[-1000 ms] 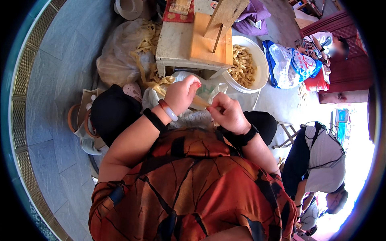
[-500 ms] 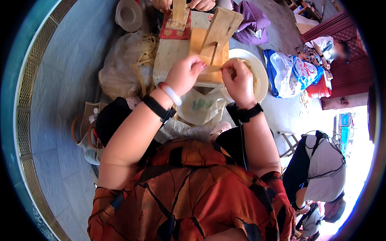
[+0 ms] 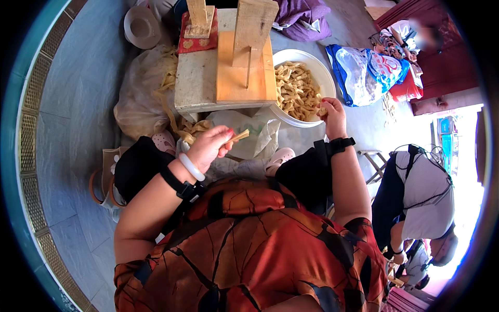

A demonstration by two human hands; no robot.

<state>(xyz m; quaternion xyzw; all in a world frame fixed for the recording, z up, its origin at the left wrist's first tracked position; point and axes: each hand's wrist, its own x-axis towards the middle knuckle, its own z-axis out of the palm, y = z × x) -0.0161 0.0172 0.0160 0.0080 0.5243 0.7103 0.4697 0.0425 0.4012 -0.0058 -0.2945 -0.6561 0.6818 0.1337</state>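
"The left hand is pinching a short pale strip, isn't it?"

"Yes, the fingers are gripping one end, and the free end is pointing to the right and slightly upward. The hand is hovering in front of the near edge of the low white table, toward its left corner."

"And the right hand?"

"That one is holding a small tan piece at its fingertips. It is hovering by the near right part of the rim of the white bucket; whether it is touching the rim, the view is not telling."

"Where is the bucket standing?"

"Just beside the table's right edge, close to the near right corner. Folded tan pieces are lying heaped inside."

"What is the table bearing?"

"A smooth wooden board is lying along the right edge and reaching the near right corner, with an upright block and a thin rod rising from it. Toward the far left corner, a red cloth is lying under a smaller wooden stand."

"And around the table?"

"A cloudy plastic bag is slumping near the left edge, with long pale strips spilling from it. A white sack is lying below the near edge, and a purple bundle is resting past the right edge, toward the far end."
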